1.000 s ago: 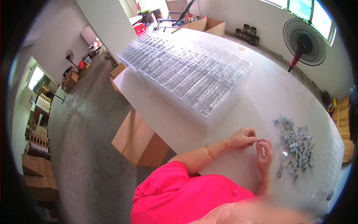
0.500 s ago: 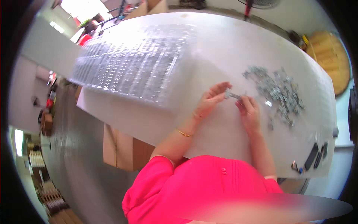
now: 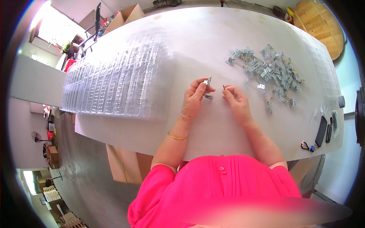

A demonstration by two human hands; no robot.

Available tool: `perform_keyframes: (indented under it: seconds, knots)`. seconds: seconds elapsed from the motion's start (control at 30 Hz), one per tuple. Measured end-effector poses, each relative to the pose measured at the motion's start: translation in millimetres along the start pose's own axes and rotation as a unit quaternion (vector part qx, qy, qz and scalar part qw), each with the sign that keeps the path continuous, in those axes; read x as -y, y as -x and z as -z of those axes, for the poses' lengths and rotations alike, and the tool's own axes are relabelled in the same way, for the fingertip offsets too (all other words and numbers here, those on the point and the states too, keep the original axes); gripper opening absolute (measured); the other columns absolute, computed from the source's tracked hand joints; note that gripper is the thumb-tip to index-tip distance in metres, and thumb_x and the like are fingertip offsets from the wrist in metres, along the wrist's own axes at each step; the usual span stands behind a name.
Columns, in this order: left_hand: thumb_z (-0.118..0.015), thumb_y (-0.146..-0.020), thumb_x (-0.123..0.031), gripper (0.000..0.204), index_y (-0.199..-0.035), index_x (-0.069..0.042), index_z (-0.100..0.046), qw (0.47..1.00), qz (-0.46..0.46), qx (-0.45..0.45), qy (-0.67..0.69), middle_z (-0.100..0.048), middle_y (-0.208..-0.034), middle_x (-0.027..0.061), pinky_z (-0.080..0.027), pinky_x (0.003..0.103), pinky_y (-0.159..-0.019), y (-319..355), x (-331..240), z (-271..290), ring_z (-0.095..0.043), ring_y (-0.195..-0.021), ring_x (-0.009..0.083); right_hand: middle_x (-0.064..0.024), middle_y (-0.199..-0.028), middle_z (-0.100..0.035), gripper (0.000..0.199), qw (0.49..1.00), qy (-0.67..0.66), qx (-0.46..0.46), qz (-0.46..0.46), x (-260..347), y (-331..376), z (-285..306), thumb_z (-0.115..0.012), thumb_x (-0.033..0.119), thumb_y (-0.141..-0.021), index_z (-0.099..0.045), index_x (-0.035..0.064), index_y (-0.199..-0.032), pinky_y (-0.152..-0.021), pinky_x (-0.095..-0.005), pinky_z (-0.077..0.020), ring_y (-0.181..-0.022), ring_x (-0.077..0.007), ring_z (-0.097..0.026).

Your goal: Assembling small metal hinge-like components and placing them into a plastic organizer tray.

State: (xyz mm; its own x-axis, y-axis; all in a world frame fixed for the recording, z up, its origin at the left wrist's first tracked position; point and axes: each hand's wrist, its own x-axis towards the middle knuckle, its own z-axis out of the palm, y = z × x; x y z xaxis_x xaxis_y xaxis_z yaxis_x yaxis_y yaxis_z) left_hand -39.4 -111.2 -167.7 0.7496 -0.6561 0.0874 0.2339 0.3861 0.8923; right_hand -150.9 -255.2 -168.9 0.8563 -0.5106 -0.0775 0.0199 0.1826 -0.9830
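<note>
My left hand (image 3: 194, 98) is closed round a small silvery metal bracket (image 3: 208, 81) that sticks out above the thumb. A second bit of metal (image 3: 208, 96) shows under its fingers; whether it is part of the same piece I cannot tell. A short gap to the right, my right hand (image 3: 236, 102) pinches a thin dark pin-like piece (image 3: 223, 87) between thumb and fingertips. Both hands are above the white table (image 3: 213, 133). A loose heap of similar metal brackets (image 3: 272, 72) lies beyond my right hand.
Stacked clear plastic trays (image 3: 114, 81) with rows of compartments cover the table's left side. Near the right edge lie a black phone-like slab (image 3: 321, 128), a dark slim object (image 3: 328, 133) and a key ring (image 3: 305, 145). A cardboard box (image 3: 125, 163) stands below the front left edge.
My hands have drawn apart; the metal piece between them before is now in my left hand alone. The view has shifted, so the heap and trays sit elsewhere in the picture.
</note>
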Motion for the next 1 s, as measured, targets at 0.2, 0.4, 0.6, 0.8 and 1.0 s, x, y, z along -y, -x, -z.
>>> perform_keyframes:
  seconds: [0.2, 0.4, 0.6, 0.8, 1.0]
  knots:
    - [-0.052, -0.102, -0.022, 0.024, -0.113, -0.003, -0.06, 0.997, 0.063, -0.02, -0.049, -0.06, -0.08, 0.0014, -0.045, 0.023, -0.056, -0.8, -7.2, -4.4, -0.056, -0.06, 0.0096, 0.0044, -0.074, -0.056, 0.01, 0.996, 0.046, 0.028, 0.072, 9.0, 5.7, -4.5, -0.063, 0.015, -0.096, -0.063, 0.0049, -0.097, -0.061, -0.0209, -0.0408, -0.068, -0.0036, -0.049]
    - [-0.056, -0.101, -0.023, 0.023, -0.108, -0.003, -0.062, 0.991, 0.094, -0.011, -0.093, -0.058, -0.077, 0.0014, -0.038, 0.02, -0.045, 1.0, -6.0, -5.6, -0.049, -0.052, 0.006, 0.0055, -0.069, -0.051, 0.009, 0.992, 0.093, 0.031, 0.081, 12.1, 7.2, -4.0, -0.062, 0.013, -0.096, -0.063, 0.0037, -0.094, -0.055, -0.0222, -0.0368, -0.063, -0.0028, -0.043]
    - [-0.058, -0.1, -0.023, 0.023, -0.107, -0.002, -0.063, 0.988, 0.092, -0.019, -0.123, -0.057, -0.076, 0.0008, -0.036, 0.019, -0.044, 1.4, -4.6, -5.4, -0.046, -0.052, 0.0038, 0.0034, -0.066, -0.051, 0.008, 0.981, 0.144, 0.018, 0.13, 11.7, 6.8, -1.9, -0.064, 0.011, -0.094, -0.063, 0.0027, -0.093, -0.052, -0.0229, -0.0367, -0.06, -0.0028, -0.042]
    - [-0.061, -0.098, -0.023, 0.021, -0.105, -0.003, -0.065, 0.981, 0.074, -0.037, -0.173, -0.058, -0.076, -0.0006, -0.035, 0.018, -0.045, 4.3, -9.8, -10.4, -0.046, -0.053, 0.0028, -0.0001, -0.067, -0.055, 0.011, 0.974, 0.162, 0.015, 0.158, 10.0, 6.0, -2.0, -0.064, 0.01, -0.094, -0.06, 0.003, -0.102, -0.054, -0.0245, -0.0407, -0.06, -0.0062, -0.048]
    - [-0.065, -0.095, -0.014, 0.016, -0.104, 0.0, -0.065, 0.95, -0.03, 0.006, -0.31, -0.063, -0.078, -0.0005, -0.041, 0.018, -0.053, 2.8, -3.3, -8.2, -0.052, -0.061, 0.0024, -0.0021, -0.07, -0.058, 0.02, 0.982, 0.128, 0.047, 0.131, 13.7, 7.1, -1.8, -0.062, 0.009, -0.094, -0.057, 0.0042, -0.113, -0.058, -0.0252, -0.0449, -0.063, -0.0091, -0.054]
